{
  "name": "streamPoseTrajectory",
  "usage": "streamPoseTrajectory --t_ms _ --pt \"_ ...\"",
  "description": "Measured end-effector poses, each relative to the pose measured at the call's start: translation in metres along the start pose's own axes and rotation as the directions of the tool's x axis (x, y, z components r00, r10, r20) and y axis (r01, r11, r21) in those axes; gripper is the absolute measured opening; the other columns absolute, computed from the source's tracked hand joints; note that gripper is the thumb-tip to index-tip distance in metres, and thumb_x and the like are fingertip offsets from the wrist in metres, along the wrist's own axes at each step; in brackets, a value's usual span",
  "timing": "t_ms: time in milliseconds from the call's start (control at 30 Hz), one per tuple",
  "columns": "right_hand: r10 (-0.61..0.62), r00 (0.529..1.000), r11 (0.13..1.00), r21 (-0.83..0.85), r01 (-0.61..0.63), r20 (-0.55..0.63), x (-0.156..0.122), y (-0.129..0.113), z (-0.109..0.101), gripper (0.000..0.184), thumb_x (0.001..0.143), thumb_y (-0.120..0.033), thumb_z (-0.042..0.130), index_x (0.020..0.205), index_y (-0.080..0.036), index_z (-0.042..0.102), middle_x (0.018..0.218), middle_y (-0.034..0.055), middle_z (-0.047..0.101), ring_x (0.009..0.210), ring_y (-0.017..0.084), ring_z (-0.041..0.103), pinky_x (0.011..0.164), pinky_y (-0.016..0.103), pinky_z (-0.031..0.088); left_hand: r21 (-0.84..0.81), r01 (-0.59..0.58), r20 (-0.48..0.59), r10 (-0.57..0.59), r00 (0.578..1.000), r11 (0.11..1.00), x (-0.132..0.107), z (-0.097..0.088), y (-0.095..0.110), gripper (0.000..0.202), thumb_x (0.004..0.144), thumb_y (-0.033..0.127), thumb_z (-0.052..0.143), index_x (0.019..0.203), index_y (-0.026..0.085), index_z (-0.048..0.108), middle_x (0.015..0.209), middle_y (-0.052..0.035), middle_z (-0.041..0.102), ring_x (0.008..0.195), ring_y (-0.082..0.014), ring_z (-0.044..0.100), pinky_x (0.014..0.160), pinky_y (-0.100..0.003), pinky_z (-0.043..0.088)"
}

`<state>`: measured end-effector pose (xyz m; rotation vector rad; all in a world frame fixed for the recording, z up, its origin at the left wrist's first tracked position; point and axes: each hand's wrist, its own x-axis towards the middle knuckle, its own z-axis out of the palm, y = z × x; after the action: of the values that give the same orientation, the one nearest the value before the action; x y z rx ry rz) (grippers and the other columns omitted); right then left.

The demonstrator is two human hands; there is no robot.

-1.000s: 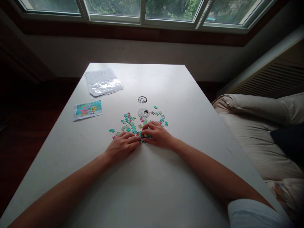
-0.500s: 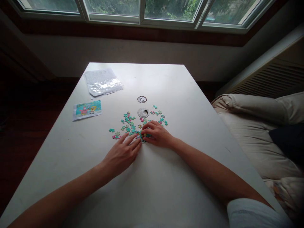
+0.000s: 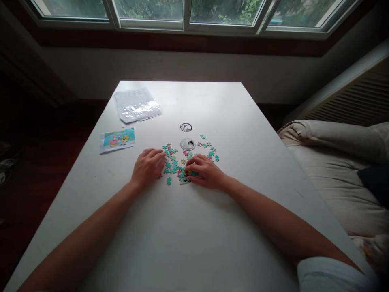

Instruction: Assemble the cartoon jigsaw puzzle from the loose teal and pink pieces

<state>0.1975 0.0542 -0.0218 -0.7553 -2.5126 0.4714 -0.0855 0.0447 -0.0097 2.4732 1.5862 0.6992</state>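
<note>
On the white table (image 3: 194,235) lies a scatter of small teal and pink puzzle pieces (image 3: 174,161). My left hand (image 3: 148,167) rests at the left side of the scatter, fingers loosely bent with the tips on loose pieces, and I see nothing gripped in it. My right hand (image 3: 207,172) is closed with its fingertips pinching a small joined puzzle section (image 3: 182,177) that lies flat on the table. More loose pieces (image 3: 209,151) lie just beyond my right hand.
A printed cartoon picture card (image 3: 118,140) lies at the left. A clear plastic bag on paper sheets (image 3: 138,106) sits farther back. A round cable hole (image 3: 186,127) and its loose cover (image 3: 187,144) are mid-table. A cushioned seat (image 3: 334,174) stands at the right.
My left hand has left the joined section and moved left and forward onto the loose pieces. My right hand has stayed on the section. The camera has shifted slightly.
</note>
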Motion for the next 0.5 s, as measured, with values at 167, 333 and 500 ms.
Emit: streamPoseTrajectory --t_ms 167,333,500 --pt "-0.014 1.0 1.0 0.019 0.014 -0.005 0.001 -0.002 -0.002 0.02 0.095 -0.038 0.063 0.109 -0.025 0.069 0.111 0.0091 0.065 0.101 0.023 0.056 0.093 0.041 0.044 0.064 0.003 0.021 -0.005 1.0 0.998 -0.003 0.002 -0.01 0.03 0.1 0.029 0.049 0.121 0.025 0.07 0.125 -0.006 0.068 0.118 -0.0269 0.055 0.104 -0.046 0.044" --pt "-0.021 1.0 0.999 0.029 0.022 -0.014 0.001 -0.002 -0.002 0.019 0.096 -0.038 0.062 0.108 -0.024 0.069 0.11 0.0091 0.065 0.1 0.023 0.056 0.092 0.041 0.044 0.078 0.076 -0.012 -0.075 0.997 0.994 -0.001 0.002 -0.014 0.028 0.096 0.032 0.055 0.118 0.025 0.071 0.106 -0.0073 0.067 0.101 -0.0258 0.055 0.094 -0.042 0.047" --pt "-0.026 1.0 0.999 0.035 0.027 -0.015 0.001 -0.001 0.0 0.019 0.097 -0.037 0.06 0.107 -0.024 0.069 0.11 0.0089 0.065 0.101 0.023 0.056 0.092 0.041 0.044 0.056 0.113 -0.017 -0.112 0.994 0.992 0.0 0.005 -0.019 0.025 0.096 0.036 0.057 0.112 0.028 0.074 0.098 -0.0056 0.064 0.094 -0.0235 0.054 0.089 -0.039 0.046"
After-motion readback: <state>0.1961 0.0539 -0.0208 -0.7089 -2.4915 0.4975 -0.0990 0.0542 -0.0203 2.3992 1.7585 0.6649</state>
